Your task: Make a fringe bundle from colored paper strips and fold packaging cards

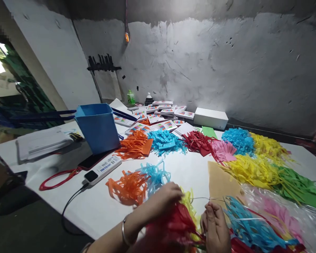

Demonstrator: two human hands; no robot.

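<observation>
- The blue bin (pixel 98 133) stood upright on the table (pixel 185 175); its near wall hid the bottom, so its contents could not be told.
- The clear plastic bag (pixel 309 214) lay at the right, pink paper strips (pixel 279 212) showing through or beneath it; which of the two was unclear.
- The white box (pixel 210 118) sat near the wall, its inside out of sight. Beside it, printed flat boxes (pixel 166 111) lay in an untidy pile, partly covering one another.
- Near the wall stood a green bottle (pixel 131 97), its contents hard to make out.
- The right hand (pixel 216 228), cut off below, had its grip closed, thumb against fingers, on a thin cord (pixel 200 198).
- The left hand (pixel 171 192) was blurred over the red paper strips (pixel 173 223); whether its grip had hold of anything could not be told.
- The red strips, smeared by motion, lay between the hands, partly covering yellow paper strips (pixel 190 207).
</observation>
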